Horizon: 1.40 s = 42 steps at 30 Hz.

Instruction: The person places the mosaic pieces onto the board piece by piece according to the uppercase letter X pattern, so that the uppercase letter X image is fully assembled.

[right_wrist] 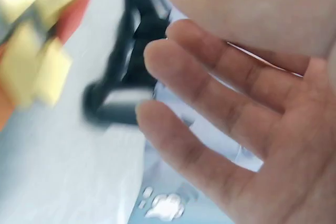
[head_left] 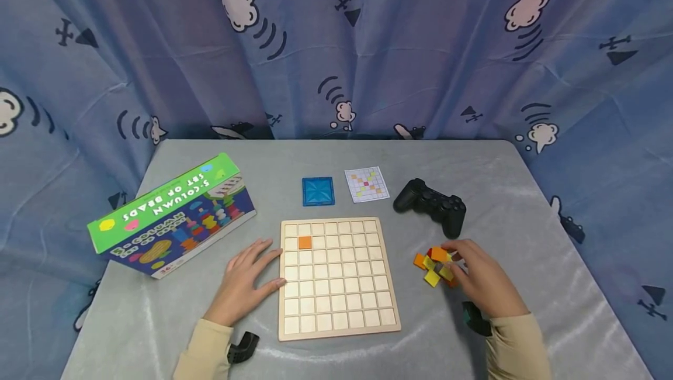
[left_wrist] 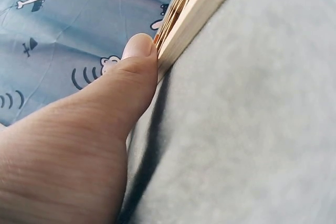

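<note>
The left hand lay flat and open on the counter, its thumb touching the left edge of the wooden grid board, which held one orange tile. The right hand rested with relaxed, spread fingers at a small pile of coloured tiles just left of it, gripping none that I could see, and a black game controller sat just beyond it.

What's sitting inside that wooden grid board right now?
The wooden grid board holds one orange tile, in the second row, second column from the left hand. Every other cell shows bare wood; nothing covers them.
</note>
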{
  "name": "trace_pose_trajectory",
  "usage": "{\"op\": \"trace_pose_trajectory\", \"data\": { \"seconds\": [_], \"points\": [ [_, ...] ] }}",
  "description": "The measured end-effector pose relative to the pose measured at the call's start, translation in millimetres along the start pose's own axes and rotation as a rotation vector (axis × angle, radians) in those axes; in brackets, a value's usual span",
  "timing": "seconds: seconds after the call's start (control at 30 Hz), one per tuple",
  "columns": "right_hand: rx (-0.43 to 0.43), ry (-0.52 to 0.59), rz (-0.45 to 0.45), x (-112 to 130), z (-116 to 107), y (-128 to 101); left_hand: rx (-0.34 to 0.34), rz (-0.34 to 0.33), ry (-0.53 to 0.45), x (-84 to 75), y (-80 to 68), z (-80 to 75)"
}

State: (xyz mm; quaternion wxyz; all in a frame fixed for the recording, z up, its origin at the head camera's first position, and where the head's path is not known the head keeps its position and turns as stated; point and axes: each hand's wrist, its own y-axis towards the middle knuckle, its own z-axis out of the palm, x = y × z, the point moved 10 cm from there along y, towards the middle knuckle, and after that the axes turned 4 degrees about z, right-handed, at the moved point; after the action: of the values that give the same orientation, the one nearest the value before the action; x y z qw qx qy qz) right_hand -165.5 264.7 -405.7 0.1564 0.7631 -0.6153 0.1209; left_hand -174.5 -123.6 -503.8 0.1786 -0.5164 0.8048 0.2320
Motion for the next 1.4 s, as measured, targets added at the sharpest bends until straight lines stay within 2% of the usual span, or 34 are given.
{"op": "trace_pose_trajectory", "data": {
  "seconds": [0.1,0.2,0.43,0.57,0.67,0.8,0.93,1.07,1.4],
  "points": [
    [-0.007,0.028,-0.092,18,0,14,-0.004,0.001,-0.004,0.3,0.1,-0.3],
    [0.021,0.101,-0.155,33,7,29,-0.035,0.005,-0.029,0.6,-0.3,-3.9],
    [0.144,0.212,-0.235,59,44,64,-0.095,0.039,-0.059,0.5,-0.9,-9.6],
    [0.181,0.205,-0.276,69,65,76,-0.119,0.056,-0.049,-0.9,-0.3,-11.3],
    [0.189,0.184,-0.292,73,76,82,-0.108,0.042,-0.027,-0.2,0.7,-10.0],
    [0.212,0.165,-0.296,77,89,87,-0.038,0.007,0.010,3.0,1.3,-3.1],
    [0.248,0.146,-0.271,80,97,90,0.010,0.003,0.027,3.9,0.9,0.7],
    [0.265,0.132,-0.242,82,99,91,0.012,0.016,0.036,3.1,0.4,-0.2],
    [0.281,0.109,-0.237,84,101,93,0.004,0.018,0.042,3.2,-0.2,-1.1]
  ]
}}
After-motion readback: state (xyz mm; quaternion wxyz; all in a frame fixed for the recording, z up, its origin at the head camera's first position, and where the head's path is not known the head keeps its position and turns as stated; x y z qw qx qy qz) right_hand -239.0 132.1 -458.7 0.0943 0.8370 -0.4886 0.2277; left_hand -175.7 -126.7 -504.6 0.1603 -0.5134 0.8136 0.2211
